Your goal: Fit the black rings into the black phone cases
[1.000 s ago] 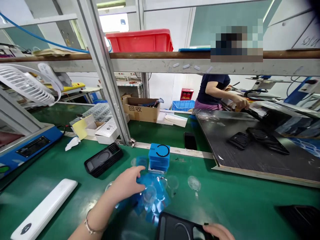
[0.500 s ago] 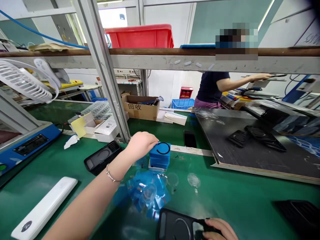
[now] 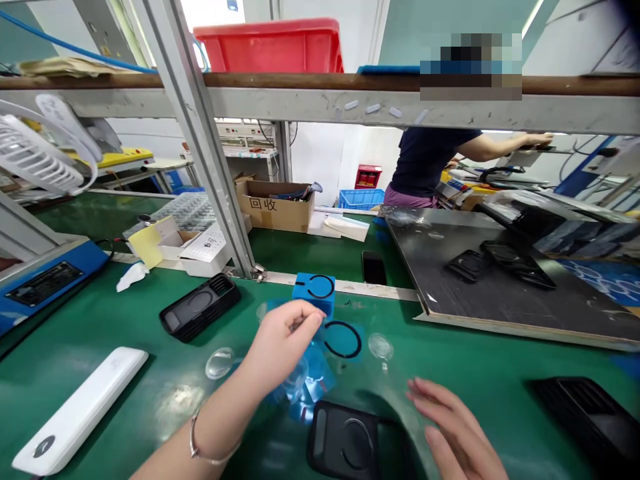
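Note:
My left hand (image 3: 285, 347) is closed in a pinch at the edge of a blue film sheet (image 3: 327, 328) that carries a black ring. Behind it stands a stack of blue film sheets (image 3: 314, 290), the top one bearing another black open ring. My right hand (image 3: 457, 427) hovers with its fingers apart and nothing in it, to the right of a black phone case (image 3: 327, 443) with a ring outline on its back. Loose blue film scraps (image 3: 313, 387) lie under and beside my left hand. Clear round film pieces (image 3: 381, 347) are scattered around.
Another black case (image 3: 200, 307) and a white oblong device (image 3: 83, 410) lie at the left. A black board (image 3: 450, 300) with dark cases occupies the right rear. A metal post (image 3: 200, 147) rises from the bench. Beyond, a person (image 3: 425, 163) works at another station.
My left hand has moved from the stack towards me, with a ringed blue sheet at its fingertips. My right hand has come off the phone case and opened.

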Tool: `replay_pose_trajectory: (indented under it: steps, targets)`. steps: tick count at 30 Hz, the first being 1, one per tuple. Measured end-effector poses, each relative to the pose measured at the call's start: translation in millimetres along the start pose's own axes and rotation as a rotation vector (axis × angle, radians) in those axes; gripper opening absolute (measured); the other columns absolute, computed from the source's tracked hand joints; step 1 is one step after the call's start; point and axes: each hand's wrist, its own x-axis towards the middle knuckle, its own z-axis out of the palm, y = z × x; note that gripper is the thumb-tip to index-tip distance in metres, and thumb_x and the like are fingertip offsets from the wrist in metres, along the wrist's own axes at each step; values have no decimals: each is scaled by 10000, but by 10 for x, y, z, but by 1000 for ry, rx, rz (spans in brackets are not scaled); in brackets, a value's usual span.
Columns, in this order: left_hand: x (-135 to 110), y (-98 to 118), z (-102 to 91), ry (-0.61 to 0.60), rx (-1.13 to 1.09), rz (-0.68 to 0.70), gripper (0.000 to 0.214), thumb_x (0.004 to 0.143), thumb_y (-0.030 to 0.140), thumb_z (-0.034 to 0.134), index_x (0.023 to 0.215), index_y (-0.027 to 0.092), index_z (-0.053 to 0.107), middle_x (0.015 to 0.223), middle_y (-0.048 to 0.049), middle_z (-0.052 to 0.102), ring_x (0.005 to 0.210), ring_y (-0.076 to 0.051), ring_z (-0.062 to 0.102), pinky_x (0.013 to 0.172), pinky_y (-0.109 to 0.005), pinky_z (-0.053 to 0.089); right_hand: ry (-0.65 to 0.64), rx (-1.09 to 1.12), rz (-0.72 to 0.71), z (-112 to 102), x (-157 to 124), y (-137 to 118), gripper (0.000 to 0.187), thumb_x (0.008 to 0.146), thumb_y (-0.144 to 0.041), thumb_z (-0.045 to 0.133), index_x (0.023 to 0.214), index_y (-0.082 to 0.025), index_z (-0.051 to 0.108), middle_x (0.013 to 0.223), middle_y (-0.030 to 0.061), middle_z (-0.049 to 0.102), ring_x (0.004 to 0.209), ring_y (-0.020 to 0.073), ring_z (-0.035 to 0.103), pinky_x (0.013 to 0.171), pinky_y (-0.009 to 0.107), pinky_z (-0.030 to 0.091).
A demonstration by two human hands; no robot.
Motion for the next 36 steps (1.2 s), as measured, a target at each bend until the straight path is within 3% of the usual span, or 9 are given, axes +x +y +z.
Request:
replay_pose_trajectory:
  steps: [4, 9, 12, 18, 23, 26, 29, 32, 36]
  targets:
    - [-340, -175, 267, -71, -300, -239, 296, 811, 465, 647, 738, 179, 665, 609, 23, 525, 550, -112, 422, 511, -212, 339, -48, 219, 66, 201, 329, -437, 503, 969, -335, 562, 1448, -353, 410, 1504, 111, 469, 1144, 245, 661, 868, 355, 613]
    - [-693, -379, 465, -50, -658, -395, 386, 741, 565, 736, 740, 181, 696, 676, -2, 579, 615, -126, 475, 561, -220, 367, -199, 126, 121, 362, 488, -536, 235, 925, -240, 580, 1158, -266, 562, 958, 29, 691, 830, 155, 680, 757, 263, 578]
    - [-785, -379, 491, -129, -764, -453, 395, 700, 556, 773, 799, 176, 730, 737, -26, 625, 694, -158, 536, 623, -240, 403, -260, 146, 87, 303, 449, -533, 216, 921, -205, 572, 1127, -255, 530, 889, 4, 690, 797, 146, 675, 722, 245, 556]
    - [-720, -271, 546, -328, -582, -411, 280, 779, 402, 718, 647, 163, 656, 609, 26, 515, 615, -115, 428, 594, -229, 335, -474, 53, -148, 140, 441, -611, 287, 959, -115, 539, 1173, -297, 597, 998, 10, 710, 904, 165, 623, 782, 284, 522]
    - [-695, -223, 607, -341, -583, -447, 257, 765, 355, 668, 599, 168, 608, 626, 19, 522, 644, -128, 469, 613, -232, 376, -327, -84, -386, 140, 451, -575, 373, 966, -99, 534, 1285, -285, 588, 999, 49, 709, 825, 176, 586, 719, 314, 520]
    - [-592, -370, 527, -271, -250, -301, 297, 839, 398, 577, 639, 182, 620, 651, 2, 590, 635, -147, 543, 592, -239, 432, -242, -138, -421, 123, 412, -531, 321, 948, -114, 557, 1194, -296, 656, 1132, 79, 686, 945, 206, 608, 778, 351, 543]
    - [-403, -671, 326, -85, 233, -100, 306, 886, 378, 502, 697, 193, 657, 728, -42, 667, 711, -202, 620, 653, -299, 492, -224, -85, -323, 78, 341, -462, 233, 930, -155, 598, 1042, -313, 727, 1175, 68, 678, 1062, 222, 624, 860, 366, 557]
    - [-314, -920, 122, 25, 396, -71, 245, 854, 325, 514, 808, 180, 705, 873, -122, 703, 897, -304, 631, 840, -457, 481, -183, 12, -127, 47, 262, -360, 167, 921, -215, 626, 953, -307, 762, 1057, 57, 729, 977, 209, 686, 817, 329, 581]
    - [-547, -889, 78, -49, 505, 135, 353, 903, 309, 502, 1208, 202, 644, 1207, -140, 668, 1135, -317, 579, 993, -503, 420, -225, 60, 273, 91, 174, -216, 187, 922, -344, 608, 992, -277, 768, 854, 40, 746, 804, 201, 708, 747, 316, 585]
